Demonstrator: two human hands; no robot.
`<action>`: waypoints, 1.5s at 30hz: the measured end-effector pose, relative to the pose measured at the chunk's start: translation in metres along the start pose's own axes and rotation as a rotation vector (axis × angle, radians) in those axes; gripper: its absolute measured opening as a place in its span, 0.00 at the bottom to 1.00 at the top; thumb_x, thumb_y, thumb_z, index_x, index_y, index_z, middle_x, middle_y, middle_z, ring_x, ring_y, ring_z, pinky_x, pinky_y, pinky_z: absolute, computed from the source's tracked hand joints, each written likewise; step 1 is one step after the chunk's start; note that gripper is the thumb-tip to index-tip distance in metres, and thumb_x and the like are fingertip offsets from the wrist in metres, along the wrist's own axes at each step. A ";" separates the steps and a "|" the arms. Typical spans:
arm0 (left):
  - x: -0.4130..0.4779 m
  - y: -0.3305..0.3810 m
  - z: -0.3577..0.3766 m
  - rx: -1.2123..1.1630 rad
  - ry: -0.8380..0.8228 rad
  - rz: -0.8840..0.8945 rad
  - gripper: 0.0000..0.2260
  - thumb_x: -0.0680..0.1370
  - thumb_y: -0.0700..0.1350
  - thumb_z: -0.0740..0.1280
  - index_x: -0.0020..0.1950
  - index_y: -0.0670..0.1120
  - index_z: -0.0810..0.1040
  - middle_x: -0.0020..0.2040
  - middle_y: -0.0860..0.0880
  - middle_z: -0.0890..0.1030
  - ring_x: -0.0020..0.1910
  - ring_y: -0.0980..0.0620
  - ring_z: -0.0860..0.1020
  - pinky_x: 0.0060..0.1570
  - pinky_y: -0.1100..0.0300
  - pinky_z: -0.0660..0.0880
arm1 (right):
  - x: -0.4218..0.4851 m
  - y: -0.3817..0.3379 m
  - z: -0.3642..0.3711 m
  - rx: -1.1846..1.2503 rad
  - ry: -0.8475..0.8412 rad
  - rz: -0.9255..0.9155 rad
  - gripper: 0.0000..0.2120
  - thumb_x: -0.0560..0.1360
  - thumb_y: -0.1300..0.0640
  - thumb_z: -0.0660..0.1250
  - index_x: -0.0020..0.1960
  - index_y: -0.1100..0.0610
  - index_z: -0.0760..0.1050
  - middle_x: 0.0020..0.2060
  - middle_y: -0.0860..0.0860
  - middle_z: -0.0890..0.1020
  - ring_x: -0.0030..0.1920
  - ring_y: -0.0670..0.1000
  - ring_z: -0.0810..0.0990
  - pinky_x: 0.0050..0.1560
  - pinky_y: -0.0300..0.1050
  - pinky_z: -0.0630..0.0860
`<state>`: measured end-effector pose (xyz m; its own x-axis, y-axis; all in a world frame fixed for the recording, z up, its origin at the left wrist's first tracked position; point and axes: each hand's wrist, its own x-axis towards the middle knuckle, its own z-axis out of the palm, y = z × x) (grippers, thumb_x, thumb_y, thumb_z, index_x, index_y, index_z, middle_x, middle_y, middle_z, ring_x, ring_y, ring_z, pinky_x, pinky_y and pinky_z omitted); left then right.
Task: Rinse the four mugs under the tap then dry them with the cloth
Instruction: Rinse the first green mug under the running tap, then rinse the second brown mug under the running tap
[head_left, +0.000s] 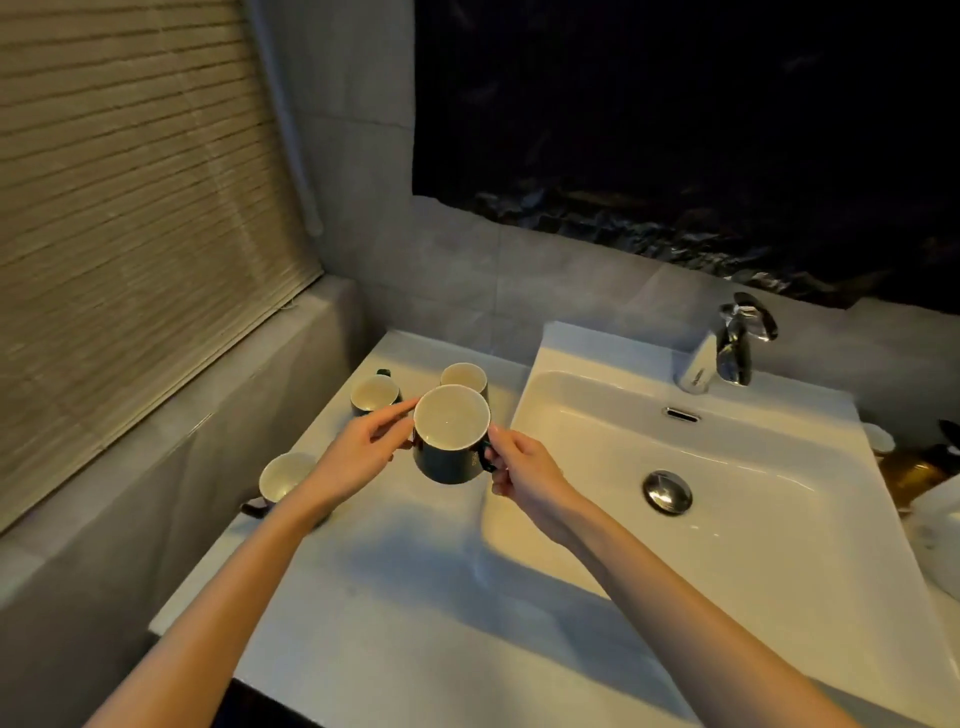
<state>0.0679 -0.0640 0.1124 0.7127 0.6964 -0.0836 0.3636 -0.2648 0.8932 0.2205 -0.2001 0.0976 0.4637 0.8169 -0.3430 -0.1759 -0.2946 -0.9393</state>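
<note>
Four dark mugs, cream inside. Held mug (452, 460) is up over the white counter (405, 571), just left of the basin (769, 530). Right hand (524, 470) pinches its handle, left hand (358, 447) grips its side. Near mug (284, 475) is half hidden by the left forearm, rear mug (464, 375) partly behind the held mug, rear-left mug (373, 393) beside it. Items at right edge (924, 478) are cut off, unclear. Chrome tap (727, 348), slatted blind (130, 208), dim light.

A white counter (395, 597) is stretching across the lower middle of the frame, with a basin (587, 358) sitting in its right half. Three mugs are standing upright on its left part: the far-left mug (373, 393), the back mug (462, 375) just right of it, and the near mug (284, 477) lower left. A chrome tap (727, 348) is rising behind the basin.
</note>
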 end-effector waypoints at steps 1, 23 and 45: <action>0.005 -0.011 -0.012 0.024 -0.013 -0.014 0.15 0.82 0.47 0.59 0.68 0.55 0.71 0.57 0.53 0.79 0.50 0.57 0.80 0.51 0.59 0.77 | 0.008 0.005 0.014 0.024 -0.009 0.033 0.16 0.82 0.48 0.55 0.42 0.57 0.71 0.36 0.50 0.70 0.35 0.46 0.64 0.38 0.39 0.66; 0.074 -0.159 -0.069 0.521 -0.177 -0.011 0.16 0.75 0.47 0.68 0.62 0.49 0.78 0.54 0.51 0.83 0.54 0.53 0.79 0.54 0.56 0.76 | 0.080 0.096 0.138 0.022 0.017 0.306 0.14 0.83 0.49 0.53 0.44 0.56 0.66 0.34 0.50 0.72 0.40 0.51 0.71 0.42 0.41 0.69; 0.150 -0.111 -0.068 0.171 -0.214 0.113 0.16 0.79 0.43 0.65 0.66 0.50 0.74 0.60 0.51 0.79 0.53 0.57 0.77 0.57 0.60 0.75 | 0.175 0.039 0.048 -0.405 0.545 0.125 0.25 0.80 0.57 0.62 0.74 0.61 0.61 0.70 0.55 0.66 0.60 0.58 0.76 0.43 0.45 0.80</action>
<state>0.0940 0.1150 0.0306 0.8579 0.5048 -0.0955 0.3578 -0.4536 0.8162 0.2526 -0.0448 0.0013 0.8499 0.4305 -0.3037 0.0328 -0.6186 -0.7850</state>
